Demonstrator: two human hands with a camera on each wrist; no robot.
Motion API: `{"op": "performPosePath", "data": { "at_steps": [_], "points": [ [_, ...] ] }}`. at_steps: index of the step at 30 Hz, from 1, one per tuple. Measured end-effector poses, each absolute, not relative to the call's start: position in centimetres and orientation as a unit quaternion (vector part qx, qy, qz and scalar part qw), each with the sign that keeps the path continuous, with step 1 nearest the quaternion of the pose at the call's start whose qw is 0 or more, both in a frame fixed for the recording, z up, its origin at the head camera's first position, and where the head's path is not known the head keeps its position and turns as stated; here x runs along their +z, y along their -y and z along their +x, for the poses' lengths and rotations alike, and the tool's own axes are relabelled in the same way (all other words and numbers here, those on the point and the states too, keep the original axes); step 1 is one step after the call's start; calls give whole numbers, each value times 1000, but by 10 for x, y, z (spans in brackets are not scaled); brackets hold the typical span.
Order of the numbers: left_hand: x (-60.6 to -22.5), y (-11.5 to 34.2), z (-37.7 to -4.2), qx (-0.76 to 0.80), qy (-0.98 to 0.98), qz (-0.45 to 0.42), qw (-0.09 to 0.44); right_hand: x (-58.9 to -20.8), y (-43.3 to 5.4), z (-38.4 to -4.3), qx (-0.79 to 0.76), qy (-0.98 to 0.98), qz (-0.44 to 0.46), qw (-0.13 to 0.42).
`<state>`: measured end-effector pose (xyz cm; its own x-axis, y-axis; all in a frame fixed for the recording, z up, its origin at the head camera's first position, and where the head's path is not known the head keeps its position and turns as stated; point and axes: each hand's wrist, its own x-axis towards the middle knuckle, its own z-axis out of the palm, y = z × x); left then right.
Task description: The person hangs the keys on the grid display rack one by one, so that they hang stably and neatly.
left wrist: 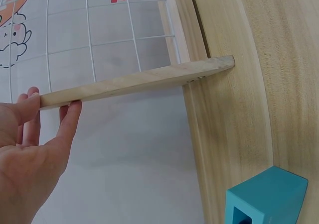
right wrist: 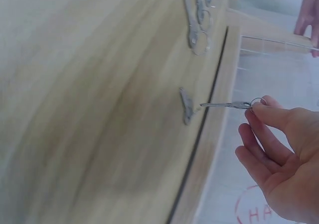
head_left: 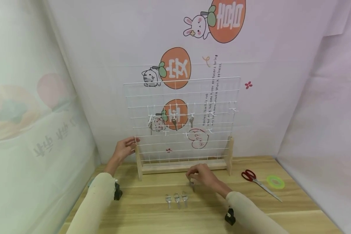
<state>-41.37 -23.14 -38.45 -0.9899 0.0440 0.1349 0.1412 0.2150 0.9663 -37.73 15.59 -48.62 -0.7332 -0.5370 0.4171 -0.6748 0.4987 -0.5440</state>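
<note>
The right hand [head_left: 203,175] pinches a key [right wrist: 232,104] by its ring [right wrist: 259,101], shaft hanging toward six o'clock over the worktop [head_left: 152,217]; the wire rack [head_left: 181,115] rises beyond that hand, toward eleven; farther off, at ten, the left hand [head_left: 125,148] grips the rack's upright [left wrist: 134,82].

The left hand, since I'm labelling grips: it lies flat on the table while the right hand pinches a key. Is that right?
Not quite: the left wrist view shows the left hand gripping the upper end of a wooden side panel, not lying flat on the table. The right hand does pinch a key.
</note>
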Motion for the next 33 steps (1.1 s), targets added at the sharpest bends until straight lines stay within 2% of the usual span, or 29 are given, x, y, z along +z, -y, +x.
{"op": "performPosePath", "data": {
  "at_steps": [8,16,33],
  "points": [
    [-389,238,-415,-625,777,-58,39,-456,-170,-377,334,864,347,147],
    [-388,240,-414,-619,782,-57,41,-412,-188,-369,348,870,316,147],
    [-387,236,-415,-625,777,-60,37,-332,-219,-353,355,863,267,242]
  ]
}}
